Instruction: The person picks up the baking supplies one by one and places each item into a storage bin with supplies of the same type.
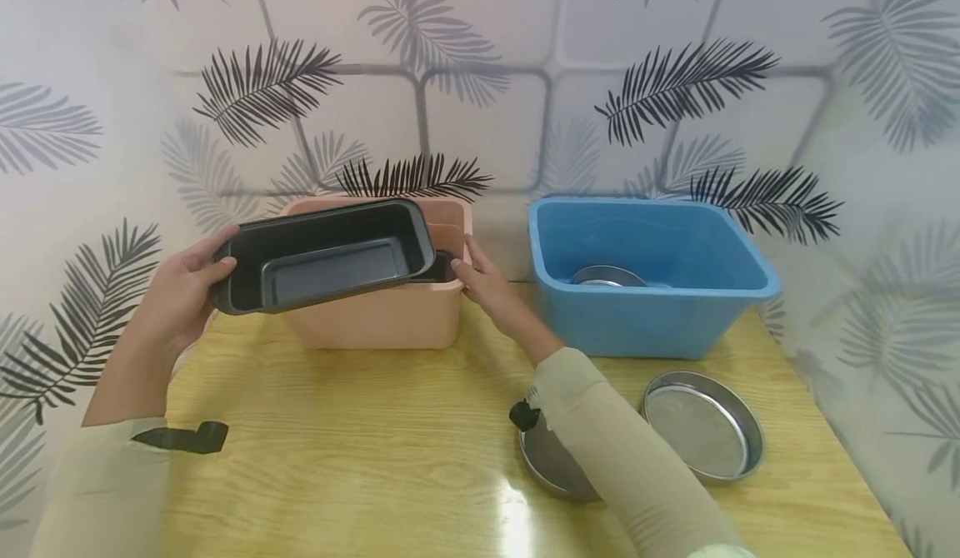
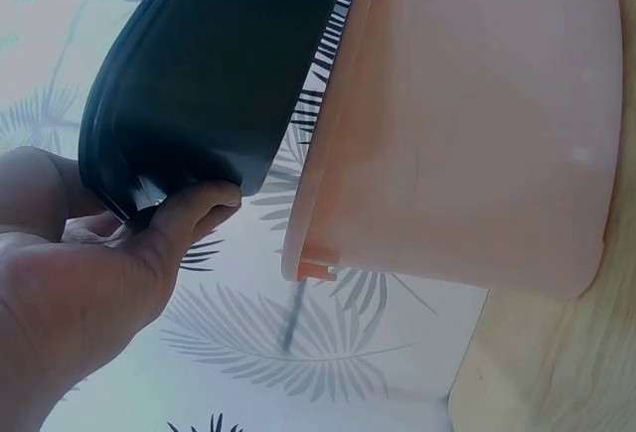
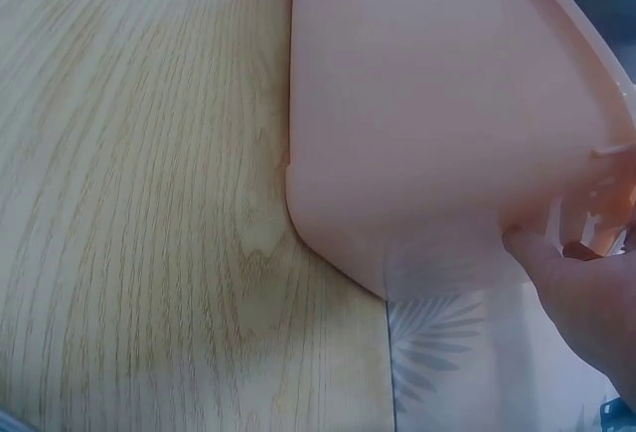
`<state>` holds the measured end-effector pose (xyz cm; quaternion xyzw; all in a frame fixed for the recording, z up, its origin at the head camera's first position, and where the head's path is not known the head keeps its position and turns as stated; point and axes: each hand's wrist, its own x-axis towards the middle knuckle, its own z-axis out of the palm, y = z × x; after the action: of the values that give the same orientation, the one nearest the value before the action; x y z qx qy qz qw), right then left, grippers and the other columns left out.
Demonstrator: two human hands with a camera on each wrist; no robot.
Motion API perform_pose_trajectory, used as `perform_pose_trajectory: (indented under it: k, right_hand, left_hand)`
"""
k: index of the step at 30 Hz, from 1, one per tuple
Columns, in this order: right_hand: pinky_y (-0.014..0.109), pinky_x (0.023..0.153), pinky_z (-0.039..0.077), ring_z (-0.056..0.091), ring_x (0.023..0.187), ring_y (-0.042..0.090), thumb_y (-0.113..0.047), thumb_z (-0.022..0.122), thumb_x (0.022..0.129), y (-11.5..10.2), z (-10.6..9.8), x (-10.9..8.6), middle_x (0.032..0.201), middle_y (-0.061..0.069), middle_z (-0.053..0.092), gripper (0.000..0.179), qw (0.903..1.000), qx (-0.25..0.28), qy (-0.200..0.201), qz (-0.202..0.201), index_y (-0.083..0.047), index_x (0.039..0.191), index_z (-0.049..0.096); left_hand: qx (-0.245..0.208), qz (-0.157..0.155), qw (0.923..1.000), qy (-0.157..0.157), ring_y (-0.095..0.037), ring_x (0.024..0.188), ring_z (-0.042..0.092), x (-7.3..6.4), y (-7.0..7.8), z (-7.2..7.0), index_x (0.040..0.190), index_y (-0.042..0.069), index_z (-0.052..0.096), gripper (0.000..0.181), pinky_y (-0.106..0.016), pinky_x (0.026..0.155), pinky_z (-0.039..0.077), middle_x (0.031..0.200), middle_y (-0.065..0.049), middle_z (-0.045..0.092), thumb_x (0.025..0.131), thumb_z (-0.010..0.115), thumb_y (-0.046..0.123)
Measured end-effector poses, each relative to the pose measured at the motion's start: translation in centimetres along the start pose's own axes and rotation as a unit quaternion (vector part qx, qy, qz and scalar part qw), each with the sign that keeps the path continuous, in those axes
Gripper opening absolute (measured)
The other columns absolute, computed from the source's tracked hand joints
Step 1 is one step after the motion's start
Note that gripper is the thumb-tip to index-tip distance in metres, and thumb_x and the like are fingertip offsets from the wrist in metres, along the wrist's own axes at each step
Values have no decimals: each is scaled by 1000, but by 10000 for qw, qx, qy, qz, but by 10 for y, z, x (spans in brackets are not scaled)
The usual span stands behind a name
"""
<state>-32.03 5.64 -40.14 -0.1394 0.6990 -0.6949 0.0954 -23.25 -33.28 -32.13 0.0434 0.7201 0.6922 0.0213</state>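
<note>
My left hand (image 1: 180,296) grips the left end of a black rectangular loaf pan (image 1: 337,271). The pan is tilted with its inside facing me, over the front rim of a pink bin (image 1: 375,325). In the left wrist view the thumb presses the end of the loaf pan (image 2: 219,74). At the bin's right end my right hand (image 1: 495,287) holds the rim, its thumb near the front corner. The right wrist view has the thumb against the pink bin's wall (image 3: 437,104). A dark item (image 1: 438,268) shows inside the bin, mostly hidden by the pan.
A blue bin (image 1: 645,321) stands at the right, with a round metal pan (image 1: 607,276) partly visible inside. Two round cake pans lie on the wooden table (image 1: 360,441): one pan (image 1: 701,425) at the right, another pan (image 1: 555,462) partly under my right forearm. A patterned wall rises behind.
</note>
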Motion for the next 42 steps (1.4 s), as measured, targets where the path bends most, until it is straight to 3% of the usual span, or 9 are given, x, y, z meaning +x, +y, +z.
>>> perform_pose_trajectory:
  k: [2, 4, 7, 9, 17, 23, 26, 31, 42]
  right_hand:
    - [51, 119, 33, 24, 153, 29, -25, 50, 107, 0, 0, 0, 171, 6, 9, 69, 10000, -19, -41, 27, -22, 164, 11]
    - [50, 120, 33, 24, 153, 28, -25, 49, 107, 0, 0, 1, 171, 5, 8, 69, 9999, -43, -64, 71, -23, 164, 11]
    - [51, 120, 32, 25, 153, 29, -25, 49, 107, 0, -1, 1, 171, 7, 8, 69, 9999, -66, -70, 88, -23, 164, 10]
    - [51, 120, 32, 26, 153, 30, -25, 49, 107, 0, -1, 1, 171, 7, 9, 69, 9999, -66, -41, 79, -22, 164, 11]
    - [52, 120, 32, 22, 154, 30, -24, 49, 107, 0, -2, 1, 171, 5, 7, 69, 9999, -54, 1, 100, -21, 164, 10]
    - [52, 119, 32, 21, 154, 30, -25, 50, 107, 1, -3, 1, 171, 4, 6, 70, 10000, -35, -5, 48, -20, 164, 10]
    - [50, 119, 33, 23, 154, 28, -26, 49, 107, 1, -3, 1, 171, 1, 6, 69, 9999, -131, -45, 32, -22, 164, 10]
    - [49, 119, 34, 24, 153, 26, -26, 47, 108, 1, -3, 1, 171, -1, 7, 67, 9998, -203, -73, 41, -23, 164, 10]
    - [50, 118, 35, 27, 152, 29, -24, 49, 107, 3, 0, 2, 171, 2, 9, 68, 9999, -84, 69, 34, -21, 164, 11]
  left_hand:
    - [133, -77, 9999, 30, -20, 150, 32, 8, 2, -2, 163, 25, 17, 65, -12, 84, 53, 170, -13, -4, 106, 50, 26]
    - [253, -117, 9996, 29, -12, 144, 42, 16, 5, -4, 163, 25, 16, 65, -11, 85, 53, 170, -14, -3, 107, 49, 26]
    - [146, -158, 9998, -44, 2, 118, 61, 28, 7, -6, 163, 23, 15, 65, -12, 83, 54, 170, -16, -1, 107, 48, 24]
    - [70, -163, 9998, -109, 8, 106, 63, 37, 8, -5, 163, 21, 15, 65, -12, 84, 54, 170, -15, -1, 107, 48, 22]
    - [384, -107, 9990, -188, 6, 103, 62, 72, 4, 4, 163, 14, 16, 61, -13, 80, 55, 170, -14, 1, 108, 43, 13]
    - [720, -455, 9963, -145, -1, 95, 65, 95, -5, 11, 162, 16, 22, 59, -19, 78, 58, 165, -22, 17, 107, 44, 11]
    - [1019, -610, 9928, -156, -7, 106, 63, 103, -9, 14, 162, 17, 22, 58, -19, 81, 58, 163, -23, 22, 108, 42, 11]
    - [1469, -573, 9871, -273, -22, 132, 46, 116, -16, 19, 161, 14, 22, 56, -16, 86, 55, 165, -20, 20, 108, 37, 7]
    - [1206, -853, 9880, -451, -24, 137, 39, 126, -25, 25, 161, 11, 21, 57, -18, 96, 52, 167, -17, 11, 107, 37, 4]
